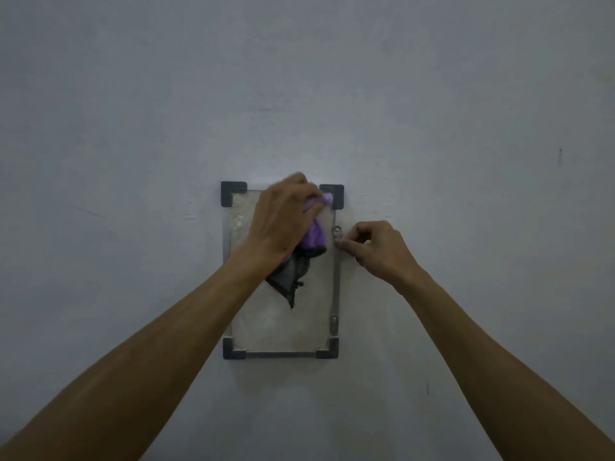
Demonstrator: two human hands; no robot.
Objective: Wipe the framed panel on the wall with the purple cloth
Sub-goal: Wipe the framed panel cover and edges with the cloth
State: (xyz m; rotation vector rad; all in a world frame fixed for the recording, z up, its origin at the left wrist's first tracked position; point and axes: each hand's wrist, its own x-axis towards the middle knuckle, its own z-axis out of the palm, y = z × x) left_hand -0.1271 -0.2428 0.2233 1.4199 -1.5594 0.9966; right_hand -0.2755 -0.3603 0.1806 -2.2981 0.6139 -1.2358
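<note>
A small upright framed panel (266, 324) hangs on the wall, with dark corner brackets and a metal frame. My left hand (283, 214) presses a bunched purple cloth (316, 232) against the panel's upper right part. A dark grey end of the cloth dangles below the hand. My right hand (379, 247) rests at the frame's right edge, fingers curled and pinched on the frame by a round metal fitting (337, 230).
A plain pale wall (133, 128) fills the whole view. A second metal fitting (333, 322) sits low on the frame's right side. Small marks dot the wall at the right.
</note>
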